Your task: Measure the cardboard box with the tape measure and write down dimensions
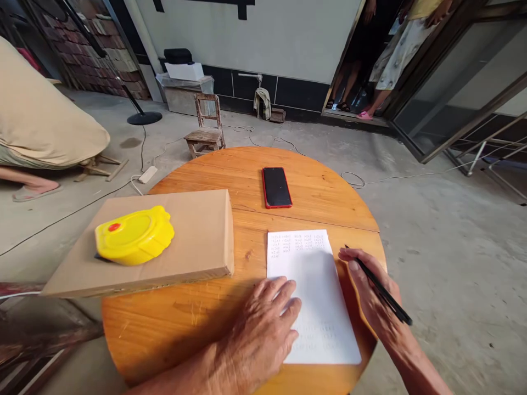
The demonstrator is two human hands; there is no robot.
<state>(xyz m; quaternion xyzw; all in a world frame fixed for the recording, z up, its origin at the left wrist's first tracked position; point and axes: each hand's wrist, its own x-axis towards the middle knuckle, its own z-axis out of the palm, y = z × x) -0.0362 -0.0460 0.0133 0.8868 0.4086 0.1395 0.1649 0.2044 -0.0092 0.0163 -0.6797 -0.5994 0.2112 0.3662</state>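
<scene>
A white sheet of paper (315,296) lies on the round wooden table (197,334), with several rows of small handwritten characters across its upper part. Fainter marks show near its lower edge. My left hand (265,323) rests on the paper's left side, fingers spread and flat. Just right of the paper, my right hand (373,288) grips a black pen (389,299). The pen's tip end points up and left, near the paper's upper right edge, and seems to be off the sheet.
A phone in a red case (276,187) lies beyond the paper. Left, a cardboard box (206,236) carries a yellow plastic object with a red button (135,236). A small wooden chair (206,129) stands behind the table. Cables cross the floor. Two people stand in the doorway (362,60).
</scene>
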